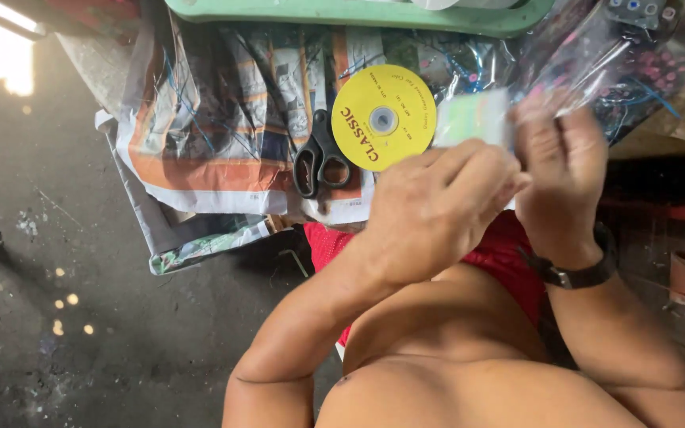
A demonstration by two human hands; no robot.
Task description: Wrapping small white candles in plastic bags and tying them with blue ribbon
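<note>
My left hand (pixel 436 208) and my right hand (pixel 558 168) meet over my lap, both pinching a small pale green-white card or packet (pixel 473 116) that sticks out above the fingers. The right hand is blurred by motion and wears a dark wristband (pixel 584 273). Just beyond the left hand lies a yellow disc (pixel 383 117) with a grey hub. Black-handled scissors (pixel 320 154) lie to the left of the disc. Both rest on spread printed paper (pixel 208 127).
A pale green tray edge (pixel 358 16) runs along the top. Clear plastic bags (pixel 596 63) with small coloured parts lie at the upper right. Red shorts (pixel 501 254) cover my lap. Dark dirty floor (pixel 65 301) fills the left side.
</note>
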